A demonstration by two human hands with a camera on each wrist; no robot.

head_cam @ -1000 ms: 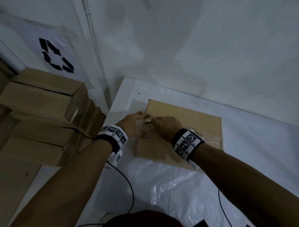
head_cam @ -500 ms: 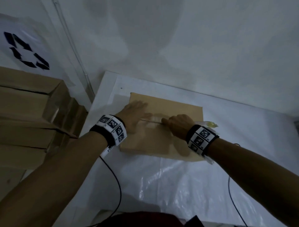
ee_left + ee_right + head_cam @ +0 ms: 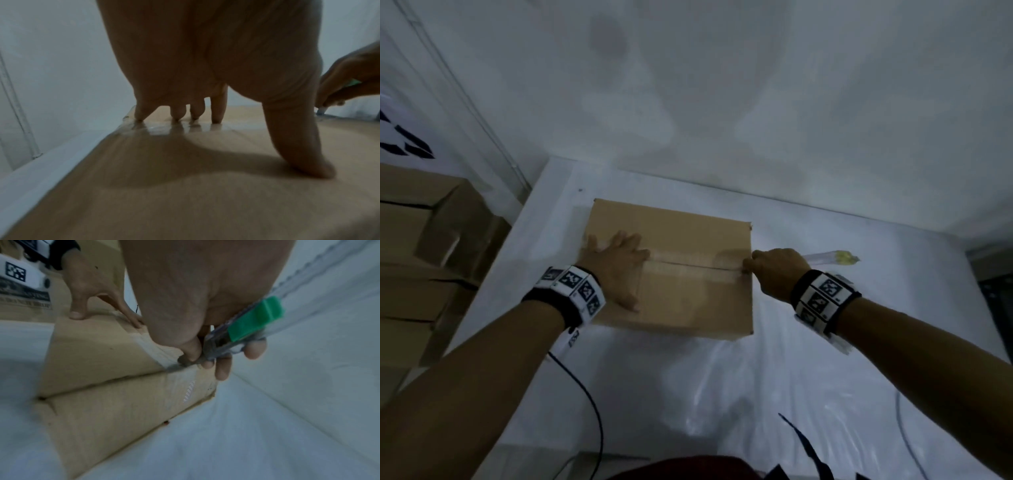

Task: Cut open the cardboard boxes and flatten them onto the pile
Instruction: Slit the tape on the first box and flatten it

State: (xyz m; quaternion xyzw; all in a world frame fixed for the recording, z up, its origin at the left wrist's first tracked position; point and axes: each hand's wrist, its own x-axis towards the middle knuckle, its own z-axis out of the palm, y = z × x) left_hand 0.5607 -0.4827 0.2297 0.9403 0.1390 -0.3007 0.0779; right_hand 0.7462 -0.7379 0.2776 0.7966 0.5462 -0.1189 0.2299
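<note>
Since the earlier frame, the right hand (image 3: pixel 779 274) has travelled from the middle of the seam to the right edge of the cardboard box (image 3: pixel 688 301), while the left hand (image 3: pixel 616 265) remains planted near the left edge. Step in hand: slitting the tape (image 3: pixel 688 269) along the top centre seam; the cut appears to have reached the end of the top face. At far left, a stack of other boxes (image 3: pixel 431 246) stands against the wall, well apart from the work. On the white table (image 3: pixel 825 377), the left hand lies spread, straight fingers and thumb pressing the lid down and grasping nothing. The right hand is curled round a utility knife (image 3: pixel 252 322) with a green slider, its blade tip at the taped top corner where the strip turns down the side panel. Next move, by judgement: continue the cut down the side strip, then lift the flaps. Box contents cannot be determined, as the flaps lie closed; the blade itself is blurred.
</note>
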